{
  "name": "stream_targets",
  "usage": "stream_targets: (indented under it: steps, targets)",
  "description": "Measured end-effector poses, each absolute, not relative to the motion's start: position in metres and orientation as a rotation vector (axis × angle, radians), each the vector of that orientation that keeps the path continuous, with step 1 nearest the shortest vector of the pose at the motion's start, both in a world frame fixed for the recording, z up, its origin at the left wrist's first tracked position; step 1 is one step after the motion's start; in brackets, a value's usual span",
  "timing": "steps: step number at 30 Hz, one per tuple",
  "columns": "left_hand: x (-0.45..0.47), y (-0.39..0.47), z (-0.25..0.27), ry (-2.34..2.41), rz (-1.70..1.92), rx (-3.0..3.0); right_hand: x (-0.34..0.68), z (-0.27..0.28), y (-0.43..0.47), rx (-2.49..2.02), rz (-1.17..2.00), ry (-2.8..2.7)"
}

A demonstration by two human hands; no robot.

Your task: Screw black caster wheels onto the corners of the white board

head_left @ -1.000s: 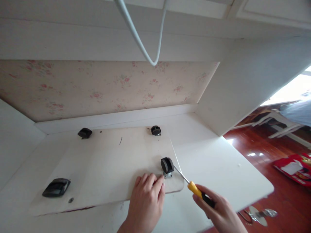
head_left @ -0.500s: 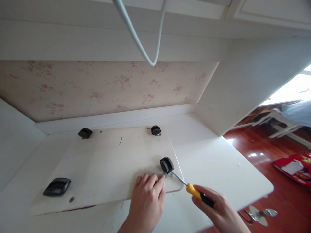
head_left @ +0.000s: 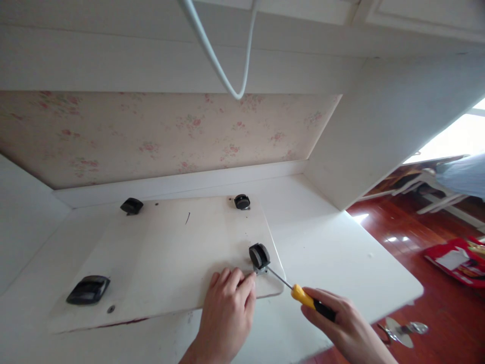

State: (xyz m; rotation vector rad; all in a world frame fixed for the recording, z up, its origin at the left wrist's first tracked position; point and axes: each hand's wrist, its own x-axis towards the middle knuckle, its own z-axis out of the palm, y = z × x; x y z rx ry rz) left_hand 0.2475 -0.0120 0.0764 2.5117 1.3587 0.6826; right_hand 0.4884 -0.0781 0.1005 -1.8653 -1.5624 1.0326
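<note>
My right hand (head_left: 341, 318) is closed round the yellow and black handle of a screwdriver (head_left: 300, 294). Its metal shaft slants up and left to the base of a black swivel caster (head_left: 259, 256), near the right front corner of a white board (head_left: 166, 253). Whether the tip sits in a screw is too small to see. My left hand (head_left: 229, 308) rests on the board's front edge with fingers bent and lying on it, the index fingertip at the caster's metal plate. Other black casters stand at the remaining corners: front left (head_left: 89, 290), back left (head_left: 131, 206) and back right (head_left: 242, 201).
Beneath the board is a white desktop (head_left: 333, 253), with floral wallpaper (head_left: 197, 131) behind it. A white cable (head_left: 217, 65) hangs from above. To the right, a white panel (head_left: 364, 126) rises; beyond lie a red floor (head_left: 447, 318), a red bag-like item (head_left: 454, 263) and a shiny metal object (head_left: 405, 331).
The view has shifted slightly. The screwdriver stays at the caster's base, its handle and my right hand a touch further right. My left hand keeps its place on the board.
</note>
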Motion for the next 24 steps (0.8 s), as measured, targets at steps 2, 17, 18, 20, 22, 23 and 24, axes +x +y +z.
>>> stream_targets:
  steps: [2,17,18,20,22,23,24]
  targets:
    - [0.248,-0.011,0.076,1.362,0.685,2.514,0.487,0.101,-0.078,-1.855,1.045,-1.561]
    - [0.247,-0.012,0.078,1.341,0.678,2.538,0.482,0.106,-0.079,-1.877,1.018,-1.498]
    - [0.247,-0.012,0.078,1.338,0.680,2.542,0.481,0.106,-0.079,-1.874,1.010,-1.491]
    - [0.247,-0.012,0.077,1.331,0.683,2.548,0.480,0.105,-0.079,-1.868,0.971,-1.467]
    - [0.247,-0.012,0.077,1.325,0.680,2.551,0.478,0.105,-0.080,-1.866,0.926,-1.438]
    - [0.248,-0.013,0.076,1.325,0.676,2.550,0.477,0.105,-0.080,-1.866,0.926,-1.436]
    - [0.248,-0.013,0.076,1.327,0.673,2.548,0.477,0.105,-0.080,-1.868,0.934,-1.442]
